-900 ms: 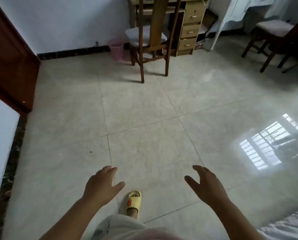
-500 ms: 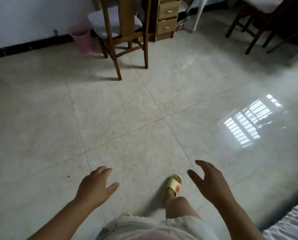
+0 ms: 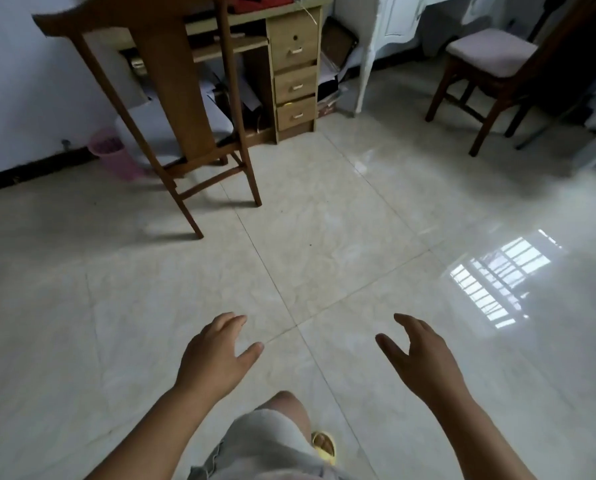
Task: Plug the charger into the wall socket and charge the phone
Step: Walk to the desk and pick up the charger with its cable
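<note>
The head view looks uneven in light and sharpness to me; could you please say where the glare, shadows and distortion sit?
In the head view, glare from a barred window lies on the tiled floor at the right; the wooden chair throws soft shadows beside its legs; its legs splay with wide-angle distortion; the left hand and right hand are fairly sharp, while the pink bin looks softer.

Glossy tiled floor (image 3: 324, 237); wooden chair (image 3: 171, 98); wooden drawers (image 3: 296, 86).
</note>
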The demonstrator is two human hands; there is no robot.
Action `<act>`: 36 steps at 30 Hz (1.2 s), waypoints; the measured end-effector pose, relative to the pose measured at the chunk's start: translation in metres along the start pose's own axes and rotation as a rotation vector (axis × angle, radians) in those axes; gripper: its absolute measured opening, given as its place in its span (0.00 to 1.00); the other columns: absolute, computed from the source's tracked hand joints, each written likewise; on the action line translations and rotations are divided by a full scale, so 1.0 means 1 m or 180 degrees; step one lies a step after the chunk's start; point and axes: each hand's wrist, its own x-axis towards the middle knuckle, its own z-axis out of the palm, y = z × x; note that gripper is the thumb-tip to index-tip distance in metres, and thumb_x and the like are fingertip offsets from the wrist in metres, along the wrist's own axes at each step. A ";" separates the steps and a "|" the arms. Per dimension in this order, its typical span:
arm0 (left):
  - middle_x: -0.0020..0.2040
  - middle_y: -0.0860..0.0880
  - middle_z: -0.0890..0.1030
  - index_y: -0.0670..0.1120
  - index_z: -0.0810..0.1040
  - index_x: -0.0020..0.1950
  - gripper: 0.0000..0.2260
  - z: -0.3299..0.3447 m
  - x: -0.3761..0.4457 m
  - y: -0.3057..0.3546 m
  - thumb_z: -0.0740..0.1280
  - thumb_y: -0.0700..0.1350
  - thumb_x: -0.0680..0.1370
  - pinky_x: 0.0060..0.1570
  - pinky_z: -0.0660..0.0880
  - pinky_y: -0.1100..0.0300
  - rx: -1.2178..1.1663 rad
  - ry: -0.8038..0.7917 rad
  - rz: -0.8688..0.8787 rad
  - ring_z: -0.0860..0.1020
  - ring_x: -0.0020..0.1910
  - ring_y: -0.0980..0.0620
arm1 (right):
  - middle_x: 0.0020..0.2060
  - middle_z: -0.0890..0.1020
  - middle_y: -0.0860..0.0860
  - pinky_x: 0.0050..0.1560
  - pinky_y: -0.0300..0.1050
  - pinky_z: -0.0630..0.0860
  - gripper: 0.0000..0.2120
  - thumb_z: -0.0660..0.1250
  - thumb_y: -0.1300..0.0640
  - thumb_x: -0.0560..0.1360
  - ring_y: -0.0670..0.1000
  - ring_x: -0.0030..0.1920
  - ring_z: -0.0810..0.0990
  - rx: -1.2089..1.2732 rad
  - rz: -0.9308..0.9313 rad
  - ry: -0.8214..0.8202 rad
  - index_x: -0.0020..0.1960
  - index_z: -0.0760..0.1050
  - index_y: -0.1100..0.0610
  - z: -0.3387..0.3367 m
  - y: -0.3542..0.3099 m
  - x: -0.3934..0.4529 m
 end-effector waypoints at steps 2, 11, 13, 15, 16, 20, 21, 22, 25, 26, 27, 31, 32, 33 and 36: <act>0.74 0.52 0.63 0.48 0.64 0.71 0.26 -0.009 0.045 0.013 0.62 0.57 0.76 0.66 0.66 0.56 -0.0023 0.0024 -0.0052 0.65 0.70 0.51 | 0.66 0.73 0.50 0.52 0.46 0.72 0.26 0.64 0.44 0.74 0.52 0.53 0.78 -0.0023 -0.0081 -0.0054 0.68 0.66 0.53 -0.010 -0.009 0.048; 0.72 0.52 0.66 0.50 0.64 0.70 0.26 -0.055 0.249 0.016 0.63 0.59 0.75 0.63 0.69 0.57 -0.0152 -0.0322 -0.0825 0.69 0.68 0.53 | 0.67 0.72 0.48 0.54 0.43 0.72 0.26 0.62 0.42 0.74 0.50 0.55 0.77 -0.0288 -0.0235 -0.0323 0.69 0.65 0.51 -0.073 -0.063 0.298; 0.72 0.52 0.66 0.51 0.63 0.71 0.27 -0.082 0.307 0.034 0.62 0.59 0.75 0.63 0.69 0.58 -0.0033 -0.0330 -0.0815 0.69 0.68 0.53 | 0.67 0.72 0.47 0.56 0.44 0.73 0.26 0.62 0.43 0.74 0.49 0.60 0.76 -0.0256 -0.0287 -0.0266 0.69 0.65 0.51 -0.099 -0.081 0.359; 0.73 0.52 0.66 0.51 0.61 0.71 0.27 -0.109 0.365 0.059 0.61 0.59 0.76 0.63 0.69 0.58 0.0127 -0.0294 -0.0700 0.69 0.68 0.53 | 0.66 0.73 0.48 0.57 0.46 0.74 0.25 0.63 0.43 0.74 0.49 0.62 0.75 -0.0209 -0.0328 -0.0174 0.68 0.65 0.51 -0.121 -0.095 0.411; 0.72 0.51 0.66 0.51 0.61 0.72 0.27 -0.122 0.396 0.074 0.61 0.59 0.76 0.62 0.69 0.57 0.0207 -0.0304 -0.0625 0.69 0.68 0.52 | 0.66 0.74 0.48 0.57 0.47 0.74 0.25 0.63 0.43 0.74 0.50 0.62 0.75 -0.0206 -0.0303 -0.0142 0.68 0.66 0.50 -0.132 -0.099 0.437; 0.71 0.48 0.69 0.50 0.59 0.73 0.27 -0.157 0.516 0.160 0.60 0.58 0.77 0.61 0.71 0.55 0.0350 -0.0325 -0.0204 0.70 0.67 0.48 | 0.63 0.77 0.50 0.56 0.49 0.76 0.24 0.64 0.44 0.73 0.52 0.60 0.77 -0.0125 -0.0087 -0.0053 0.66 0.68 0.51 -0.167 -0.093 0.530; 0.71 0.48 0.69 0.50 0.59 0.73 0.27 -0.161 0.545 0.183 0.60 0.58 0.77 0.61 0.71 0.55 0.0376 -0.0341 -0.0112 0.71 0.67 0.48 | 0.63 0.77 0.51 0.56 0.50 0.76 0.23 0.64 0.43 0.73 0.52 0.59 0.77 -0.0117 -0.0018 -0.0068 0.66 0.68 0.51 -0.175 -0.089 0.553; 0.71 0.48 0.69 0.51 0.59 0.73 0.26 -0.163 0.573 0.206 0.60 0.58 0.77 0.61 0.70 0.55 0.0381 -0.0333 -0.0038 0.70 0.67 0.48 | 0.62 0.78 0.51 0.56 0.50 0.76 0.23 0.64 0.43 0.73 0.53 0.58 0.78 -0.0120 0.0030 -0.0084 0.65 0.69 0.51 -0.182 -0.084 0.578; 0.72 0.49 0.67 0.51 0.60 0.73 0.26 -0.164 0.640 0.265 0.60 0.57 0.77 0.63 0.69 0.56 0.0207 -0.0325 0.0026 0.68 0.69 0.48 | 0.62 0.78 0.52 0.55 0.49 0.76 0.24 0.64 0.43 0.73 0.53 0.58 0.78 -0.0193 0.0025 -0.0139 0.66 0.68 0.52 -0.208 -0.079 0.655; 0.72 0.49 0.67 0.51 0.60 0.73 0.26 -0.164 0.661 0.282 0.60 0.57 0.77 0.63 0.69 0.56 0.0124 -0.0359 -0.0018 0.67 0.69 0.48 | 0.62 0.77 0.52 0.55 0.49 0.76 0.24 0.63 0.43 0.74 0.53 0.58 0.78 -0.0231 0.0020 -0.0183 0.66 0.68 0.52 -0.218 -0.079 0.683; 0.72 0.49 0.68 0.51 0.60 0.73 0.26 -0.168 0.680 0.299 0.61 0.57 0.77 0.63 0.69 0.56 0.0046 -0.0371 -0.0068 0.68 0.69 0.49 | 0.63 0.77 0.52 0.55 0.49 0.76 0.24 0.63 0.43 0.74 0.53 0.58 0.78 -0.0252 -0.0007 -0.0221 0.66 0.67 0.52 -0.230 -0.082 0.710; 0.72 0.51 0.68 0.52 0.60 0.72 0.26 -0.200 0.748 0.347 0.60 0.58 0.77 0.63 0.69 0.56 -0.0118 -0.0275 -0.0192 0.69 0.68 0.50 | 0.64 0.76 0.51 0.57 0.47 0.75 0.25 0.62 0.43 0.74 0.52 0.61 0.76 -0.0348 -0.0343 -0.0447 0.67 0.66 0.52 -0.269 -0.115 0.809; 0.72 0.51 0.68 0.52 0.59 0.73 0.26 -0.211 0.767 0.353 0.60 0.57 0.77 0.64 0.69 0.56 -0.0150 -0.0189 -0.0210 0.68 0.68 0.50 | 0.64 0.76 0.51 0.57 0.47 0.74 0.25 0.62 0.43 0.74 0.52 0.62 0.75 -0.0408 -0.0469 -0.0491 0.68 0.66 0.52 -0.277 -0.128 0.835; 0.72 0.50 0.68 0.52 0.59 0.73 0.26 -0.224 0.785 0.357 0.61 0.57 0.77 0.65 0.69 0.55 -0.0187 -0.0107 -0.0256 0.68 0.69 0.49 | 0.65 0.75 0.51 0.57 0.47 0.74 0.25 0.62 0.43 0.74 0.53 0.63 0.75 -0.0452 -0.0595 -0.0526 0.68 0.66 0.52 -0.283 -0.142 0.860; 0.71 0.50 0.69 0.52 0.60 0.72 0.26 -0.257 0.830 0.353 0.61 0.57 0.77 0.65 0.70 0.53 -0.0296 0.0144 -0.0478 0.69 0.68 0.48 | 0.65 0.75 0.51 0.58 0.48 0.73 0.25 0.62 0.43 0.74 0.54 0.62 0.75 -0.0454 -0.0929 -0.0621 0.68 0.66 0.53 -0.292 -0.192 0.921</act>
